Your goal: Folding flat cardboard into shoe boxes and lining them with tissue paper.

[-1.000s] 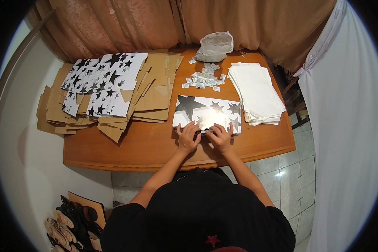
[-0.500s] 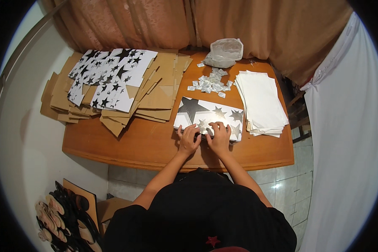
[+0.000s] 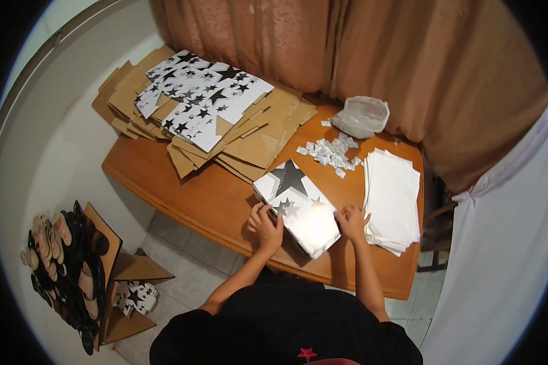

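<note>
A white cardboard box (image 3: 310,224) printed with black and silver stars lies closed and slanted on the wooden table in front of me. My left hand (image 3: 265,226) grips its left side with curled fingers, the thumb near the edge. At the opposite side my right hand (image 3: 352,221) holds the box with bent fingers. Fingertips against the box's sides are partly hidden. Just right of that hand lies a stack of white paper sheets (image 3: 391,201).
Flat brown cardboard blanks (image 3: 243,149), some star-printed (image 3: 195,97), pile at the table's (image 3: 182,194) left. Small silvery packets (image 3: 332,152) lie by a clear plastic bag (image 3: 362,115) at the back. Shoes (image 3: 61,261) and another star-printed box (image 3: 135,297) are at lower left.
The view has turned to the left. The box has rotated clockwise on the table. My hands have moved from its front edge to its two opposite sides.
</note>
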`<state>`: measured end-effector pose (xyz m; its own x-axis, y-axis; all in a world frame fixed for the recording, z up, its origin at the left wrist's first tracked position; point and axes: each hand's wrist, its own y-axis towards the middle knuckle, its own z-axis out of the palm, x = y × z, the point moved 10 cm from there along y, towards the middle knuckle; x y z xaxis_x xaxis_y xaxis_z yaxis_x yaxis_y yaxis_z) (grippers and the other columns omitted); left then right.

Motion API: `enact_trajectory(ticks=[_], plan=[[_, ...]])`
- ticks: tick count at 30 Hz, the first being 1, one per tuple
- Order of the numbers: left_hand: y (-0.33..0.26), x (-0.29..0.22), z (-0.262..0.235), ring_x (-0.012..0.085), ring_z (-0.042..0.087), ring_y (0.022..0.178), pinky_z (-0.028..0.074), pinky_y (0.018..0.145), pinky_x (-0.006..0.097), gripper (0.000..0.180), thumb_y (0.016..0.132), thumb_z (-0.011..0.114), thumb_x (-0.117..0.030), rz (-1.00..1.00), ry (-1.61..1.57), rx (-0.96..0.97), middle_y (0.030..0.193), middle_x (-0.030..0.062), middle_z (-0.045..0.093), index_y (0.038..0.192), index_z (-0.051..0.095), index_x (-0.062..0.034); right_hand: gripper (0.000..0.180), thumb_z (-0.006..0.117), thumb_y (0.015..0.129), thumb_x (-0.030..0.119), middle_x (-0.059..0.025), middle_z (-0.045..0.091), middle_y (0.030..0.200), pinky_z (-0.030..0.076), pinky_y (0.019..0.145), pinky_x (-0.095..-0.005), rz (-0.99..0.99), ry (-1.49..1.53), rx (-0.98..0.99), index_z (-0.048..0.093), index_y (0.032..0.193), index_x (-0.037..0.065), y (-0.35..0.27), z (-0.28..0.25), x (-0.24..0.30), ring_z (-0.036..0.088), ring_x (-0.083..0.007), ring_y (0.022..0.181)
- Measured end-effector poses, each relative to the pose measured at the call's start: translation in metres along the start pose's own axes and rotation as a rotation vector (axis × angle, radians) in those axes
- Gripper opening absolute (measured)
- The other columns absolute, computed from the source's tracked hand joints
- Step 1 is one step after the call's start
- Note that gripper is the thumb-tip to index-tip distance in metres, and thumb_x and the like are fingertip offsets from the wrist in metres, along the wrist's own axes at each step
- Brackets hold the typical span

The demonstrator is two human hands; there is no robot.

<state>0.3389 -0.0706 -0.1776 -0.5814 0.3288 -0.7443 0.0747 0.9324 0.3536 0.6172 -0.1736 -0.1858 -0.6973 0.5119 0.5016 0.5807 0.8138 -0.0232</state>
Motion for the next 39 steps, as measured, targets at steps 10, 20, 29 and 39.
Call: enact_trajectory(ticks=[10, 20, 29, 39], plan=[[-0.079, 0.080, -0.014, 0.0328, 0.029, 0.116, 0.024, 0.100, 0.044, 0.061, 0.082, 0.058, -0.039, -0.377, -0.105, 0.341, 0.125, 0.0151, 0.038, 0.132, 0.039, -0.0092, 0.080, 0.069, 0.072, 0.014, -0.0161, 0.043, 0.131, 0.026, 0.104, -0.0354, -0.275, 0.886, 0.655, 0.026, 0.138, 0.000, -0.076, 0.089, 0.079, 0.038, -0.0253, 0.122], [-0.072, 0.100, -0.177, 0.0170, 0.037, 0.121, 0.031, 0.100, 0.030, 0.073, 0.085, 0.060, -0.015, -0.366, -0.703, 0.167, 0.135, 0.0113, 0.038, 0.142, 0.016, -0.0027, 0.129, 0.081, 0.051, 0.049, -0.0240, 0.017, 0.136, 0.017, 0.106, -0.0462, -0.735, 0.824, 0.687, 0.002, 0.141, -0.001, -0.172, 0.138, 0.206, 0.016, -0.0374, 0.128], [-0.085, 0.117, -0.430, 0.0200, 0.016, 0.135, 0.014, 0.108, 0.033, 0.101, 0.070, 0.073, -0.017, -0.134, -0.675, 0.001, 0.148, 0.0094, 0.014, 0.144, 0.004, -0.0075, 0.112, 0.077, 0.060, 0.022, -0.0279, 0.020, 0.136, 0.024, 0.101, -0.0483, -1.352, 0.871, 0.190, 0.003, 0.141, 0.000, -0.277, 0.123, 0.448, 0.025, -0.0422, 0.123], [-0.069, 0.041, -0.684, 0.0198, 0.029, 0.130, 0.030, 0.104, 0.033, 0.104, 0.059, 0.075, 0.011, 0.217, -0.092, -0.400, 0.144, 0.0122, 0.024, 0.142, 0.015, -0.0043, 0.110, 0.072, 0.063, 0.058, -0.0211, 0.026, 0.132, 0.026, 0.100, -0.0455, -1.687, 1.244, 0.164, 0.017, 0.136, -0.004, -0.360, 0.054, 0.697, 0.030, -0.0360, 0.122]])
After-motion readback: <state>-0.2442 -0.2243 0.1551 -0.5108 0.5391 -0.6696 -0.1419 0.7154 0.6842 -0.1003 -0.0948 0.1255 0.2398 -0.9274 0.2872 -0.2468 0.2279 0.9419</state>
